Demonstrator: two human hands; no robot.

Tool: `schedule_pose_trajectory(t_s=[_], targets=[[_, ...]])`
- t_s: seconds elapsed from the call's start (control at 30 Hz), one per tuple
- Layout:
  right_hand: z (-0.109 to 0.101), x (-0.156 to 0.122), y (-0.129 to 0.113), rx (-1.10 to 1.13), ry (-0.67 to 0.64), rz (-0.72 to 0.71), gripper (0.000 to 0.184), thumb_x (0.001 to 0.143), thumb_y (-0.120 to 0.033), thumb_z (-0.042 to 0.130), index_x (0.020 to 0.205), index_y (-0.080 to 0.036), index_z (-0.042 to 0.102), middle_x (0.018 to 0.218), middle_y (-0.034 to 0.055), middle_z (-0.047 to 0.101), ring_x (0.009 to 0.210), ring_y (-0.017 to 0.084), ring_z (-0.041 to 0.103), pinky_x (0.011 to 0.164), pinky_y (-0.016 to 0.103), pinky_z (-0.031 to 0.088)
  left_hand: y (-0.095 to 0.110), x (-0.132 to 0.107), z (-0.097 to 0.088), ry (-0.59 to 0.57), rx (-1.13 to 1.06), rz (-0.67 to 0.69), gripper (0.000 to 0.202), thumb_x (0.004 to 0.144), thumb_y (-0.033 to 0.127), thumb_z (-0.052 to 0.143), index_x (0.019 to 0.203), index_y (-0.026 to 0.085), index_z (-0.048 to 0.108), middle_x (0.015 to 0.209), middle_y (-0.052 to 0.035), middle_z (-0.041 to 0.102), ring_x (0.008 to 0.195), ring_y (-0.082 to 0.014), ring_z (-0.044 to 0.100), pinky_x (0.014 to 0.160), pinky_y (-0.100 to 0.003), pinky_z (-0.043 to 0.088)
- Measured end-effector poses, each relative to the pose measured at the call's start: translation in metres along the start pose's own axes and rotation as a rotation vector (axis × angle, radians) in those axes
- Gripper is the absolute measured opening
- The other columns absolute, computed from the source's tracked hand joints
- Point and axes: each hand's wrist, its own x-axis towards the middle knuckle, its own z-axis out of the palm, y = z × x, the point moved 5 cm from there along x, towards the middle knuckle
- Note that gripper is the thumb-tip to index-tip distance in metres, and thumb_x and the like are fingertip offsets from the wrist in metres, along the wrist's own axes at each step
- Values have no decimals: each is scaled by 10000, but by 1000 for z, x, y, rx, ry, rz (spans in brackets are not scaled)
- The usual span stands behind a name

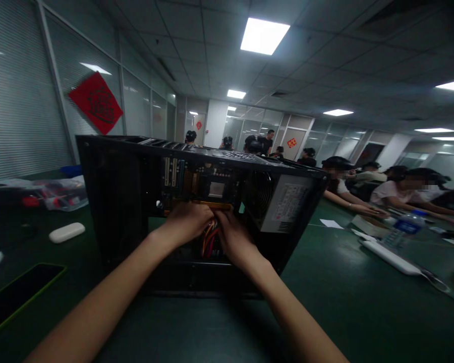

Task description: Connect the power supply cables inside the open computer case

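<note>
A black computer case [111, 201] stands on the table with its open side facing me. Inside it are a motherboard [196, 177] and, at the right, a power supply [287, 204] with a white label. Both of my hands reach into the case below the motherboard. My left hand [189, 221] is closed at the top of a bundle of coloured power cables [209, 242], its outline slightly blurred. From the other side my right hand [236, 236] closes on the same bundle. The fingertips and the cable's end are mostly hidden.
Left of the case lie a white oval case [67, 232], a phone [22, 295] with a green edge and plastic bags [60, 192]. To the right are a water bottle [406, 227], a long white object [391, 257] and a paper slip [331, 223]. Other people sit beyond.
</note>
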Motion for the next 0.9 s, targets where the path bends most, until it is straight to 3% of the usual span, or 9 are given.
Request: schedule_pose_trajectory(t_s=[0.1, 0.33, 0.53, 0.9], targets=[[9, 1, 11, -17, -148, 64, 445, 989, -136, 390, 1414, -130, 517, 1313, 147, 602, 1236, 253, 565, 1065, 368, 452, -2, 2, 16, -103, -34, -26, 216, 968, 240, 543, 970, 204, 756, 983, -62, 765, 908, -254, 734, 697, -324, 529], [14, 3, 25, -130, -262, 131, 442, 992, -130, 390, 1404, -109, 549, 1341, 162, 623, 1259, 266, 562, 1053, 344, 423, -18, 3, 32, -174, -11, -87, 216, 947, 221, 562, 1023, 199, 763, 1024, -75, 769, 965, -270, 728, 743, -331, 529], [14, 2, 17, -162, -292, 102, 385, 985, -178, 438, 1331, -161, 605, 1242, 152, 669, 1178, 263, 601, 960, 340, 461, -19, 3, 37, -214, 10, -84, 230, 936, 203, 566, 1034, 216, 774, 1024, -81, 763, 956, -257, 721, 734, -318, 520], [15, 0, 18, -152, -289, 86, 373, 991, -197, 445, 1314, -166, 628, 1254, 167, 657, 1186, 264, 595, 967, 337, 450, -12, -5, 37, -173, 34, -165, 252, 956, 217, 515, 1053, 190, 747, 1056, -100, 739, 929, -273, 717, 677, -325, 504]])
